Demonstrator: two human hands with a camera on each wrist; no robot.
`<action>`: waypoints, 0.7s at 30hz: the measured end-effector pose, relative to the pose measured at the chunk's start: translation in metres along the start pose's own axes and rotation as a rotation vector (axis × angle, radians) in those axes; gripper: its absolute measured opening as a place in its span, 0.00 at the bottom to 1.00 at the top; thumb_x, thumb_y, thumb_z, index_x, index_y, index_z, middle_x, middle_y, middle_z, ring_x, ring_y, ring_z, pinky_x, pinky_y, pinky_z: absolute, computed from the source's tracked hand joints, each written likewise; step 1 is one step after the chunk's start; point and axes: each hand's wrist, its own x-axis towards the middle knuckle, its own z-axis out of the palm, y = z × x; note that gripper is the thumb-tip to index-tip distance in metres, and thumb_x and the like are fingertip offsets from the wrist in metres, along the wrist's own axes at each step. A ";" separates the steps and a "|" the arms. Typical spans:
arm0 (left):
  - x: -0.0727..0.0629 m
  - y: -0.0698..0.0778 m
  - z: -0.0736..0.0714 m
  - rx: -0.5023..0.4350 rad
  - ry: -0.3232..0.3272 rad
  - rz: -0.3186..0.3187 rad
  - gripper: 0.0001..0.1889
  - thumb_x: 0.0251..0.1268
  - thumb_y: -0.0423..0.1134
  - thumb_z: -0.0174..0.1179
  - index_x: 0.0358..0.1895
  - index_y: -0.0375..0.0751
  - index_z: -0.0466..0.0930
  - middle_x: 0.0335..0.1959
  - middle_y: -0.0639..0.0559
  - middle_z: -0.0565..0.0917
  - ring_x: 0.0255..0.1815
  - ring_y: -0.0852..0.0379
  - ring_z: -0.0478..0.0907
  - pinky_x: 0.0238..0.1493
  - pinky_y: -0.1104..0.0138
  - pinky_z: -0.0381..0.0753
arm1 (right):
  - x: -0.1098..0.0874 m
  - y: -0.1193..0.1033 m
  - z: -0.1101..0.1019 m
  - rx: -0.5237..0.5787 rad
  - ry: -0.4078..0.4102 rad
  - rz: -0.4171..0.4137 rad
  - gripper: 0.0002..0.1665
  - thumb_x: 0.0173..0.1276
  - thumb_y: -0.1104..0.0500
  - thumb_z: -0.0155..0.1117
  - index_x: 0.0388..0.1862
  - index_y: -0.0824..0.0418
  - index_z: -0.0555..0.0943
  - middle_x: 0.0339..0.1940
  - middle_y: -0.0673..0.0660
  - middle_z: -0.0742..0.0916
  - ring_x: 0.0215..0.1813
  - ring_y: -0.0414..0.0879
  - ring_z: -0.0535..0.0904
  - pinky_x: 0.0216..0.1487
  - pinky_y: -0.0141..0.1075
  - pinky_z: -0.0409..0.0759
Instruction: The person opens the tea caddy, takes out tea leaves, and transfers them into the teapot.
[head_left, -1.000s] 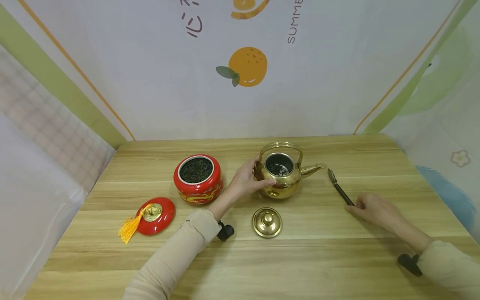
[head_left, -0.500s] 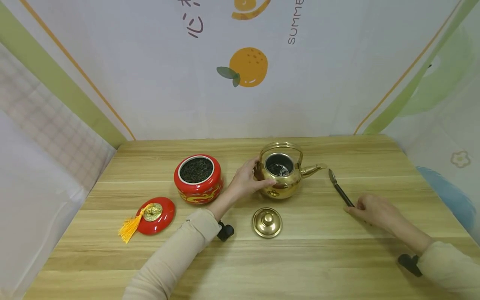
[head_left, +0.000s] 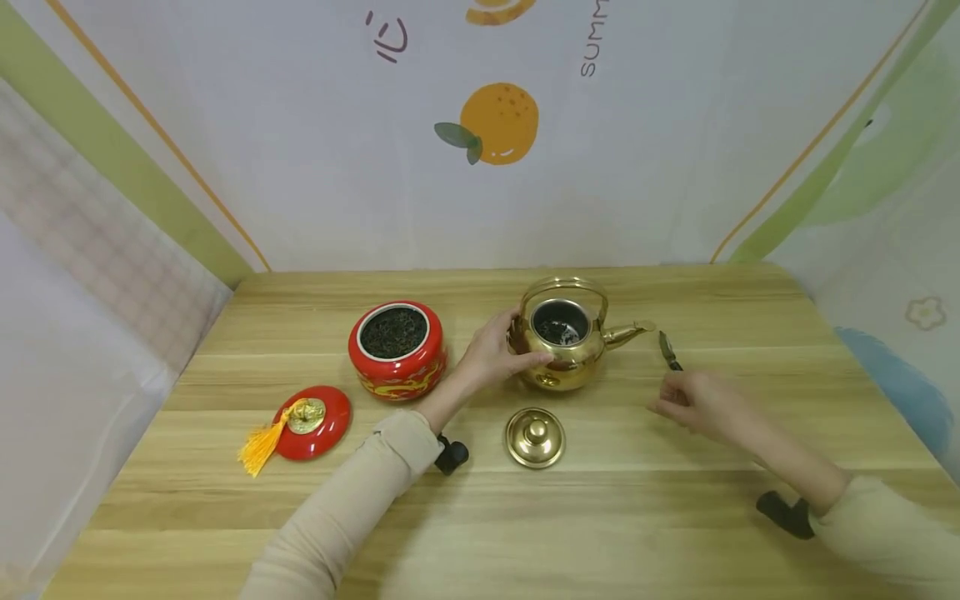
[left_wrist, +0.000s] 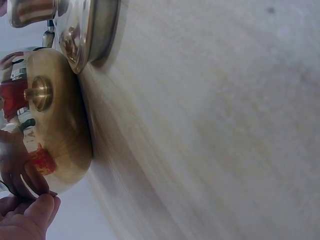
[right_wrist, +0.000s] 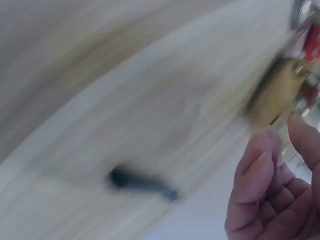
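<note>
My left hand (head_left: 498,354) holds the side of a gold teapot (head_left: 570,373), thumb along its front. The pot is open at the top, with a looped handle and some dark tea leaves inside. Its gold lid (head_left: 536,437) lies in front, knob up. My right hand (head_left: 708,406) is just right of the pot, fingers loosely bent with nothing in them. Beyond it a dark-handled scoop (head_left: 667,348) lies on the table, its handle partly hidden by the hand in the head view. The scoop (right_wrist: 142,184) is blurred and apart from the fingers in the right wrist view.
Left of the pot stands a red jar (head_left: 399,375) with a gold dragon, full of dark tea leaves. Its red lid (head_left: 330,425) with a yellow tassel (head_left: 260,448) lies at the front left. The wooden table (head_left: 637,533) meets a printed cloth backdrop (head_left: 637,183).
My right hand has let go of the scoop and moved left toward the teapot. My left hand stays on the pot. The head view has tilted slightly down.
</note>
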 end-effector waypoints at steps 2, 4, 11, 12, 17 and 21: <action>0.000 0.000 0.000 0.003 -0.003 -0.001 0.47 0.49 0.48 0.72 0.71 0.40 0.57 0.67 0.42 0.67 0.68 0.46 0.63 0.67 0.55 0.65 | 0.005 -0.012 0.006 0.066 0.008 -0.051 0.10 0.64 0.57 0.64 0.23 0.56 0.76 0.13 0.45 0.77 0.14 0.32 0.68 0.15 0.28 0.68; 0.000 0.000 0.001 0.004 -0.003 -0.002 0.47 0.49 0.48 0.72 0.71 0.40 0.57 0.68 0.42 0.66 0.69 0.46 0.63 0.67 0.55 0.64 | 0.010 -0.023 0.013 0.125 0.021 -0.106 0.08 0.63 0.59 0.65 0.26 0.57 0.77 0.14 0.46 0.79 0.16 0.31 0.69 0.16 0.28 0.69; 0.000 0.000 0.001 -0.001 0.005 0.006 0.46 0.49 0.47 0.72 0.71 0.39 0.57 0.66 0.42 0.69 0.66 0.47 0.66 0.66 0.56 0.67 | 0.030 -0.052 0.039 0.179 0.064 -0.278 0.08 0.56 0.63 0.70 0.33 0.64 0.81 0.17 0.43 0.77 0.21 0.29 0.67 0.21 0.26 0.70; 0.000 0.000 0.001 -0.004 0.005 0.009 0.46 0.49 0.47 0.72 0.71 0.39 0.58 0.65 0.42 0.70 0.65 0.47 0.67 0.65 0.56 0.68 | 0.032 -0.055 0.042 0.198 0.052 -0.296 0.09 0.55 0.64 0.70 0.34 0.65 0.81 0.18 0.43 0.77 0.21 0.29 0.67 0.21 0.26 0.71; 0.000 0.000 0.002 -0.003 0.008 0.018 0.45 0.49 0.47 0.72 0.70 0.39 0.59 0.64 0.43 0.71 0.65 0.47 0.67 0.65 0.56 0.68 | 0.042 -0.067 0.056 0.195 0.003 -0.362 0.17 0.52 0.63 0.73 0.39 0.67 0.79 0.18 0.44 0.78 0.22 0.29 0.68 0.22 0.25 0.72; 0.000 0.000 0.002 0.006 0.016 0.014 0.46 0.48 0.48 0.72 0.70 0.40 0.59 0.65 0.43 0.70 0.67 0.47 0.65 0.66 0.55 0.66 | 0.047 -0.072 0.063 0.167 -0.049 -0.365 0.21 0.52 0.59 0.74 0.42 0.65 0.78 0.19 0.44 0.78 0.22 0.29 0.68 0.23 0.25 0.71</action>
